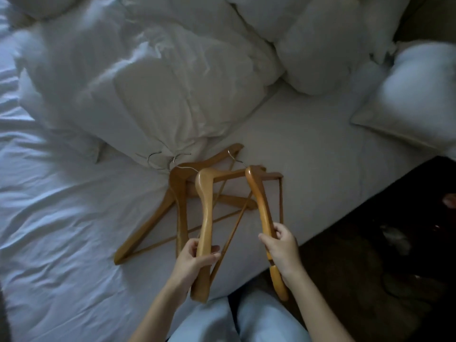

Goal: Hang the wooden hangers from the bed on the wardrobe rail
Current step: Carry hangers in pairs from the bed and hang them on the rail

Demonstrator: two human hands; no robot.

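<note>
Left hand and right hand each clasped one wooden hanger, whose hooks at twelve o'clock risked snagging the hanger pile.

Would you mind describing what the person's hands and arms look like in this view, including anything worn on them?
Both the left hand and the right hand are bare: no gloves, and no rings, watch or bracelet that this dim view shows. The forearms are uncovered as far as the bottom edge of the frame, so no sleeves appear. The fingers look slender, with short nails as far as can be told.
</note>
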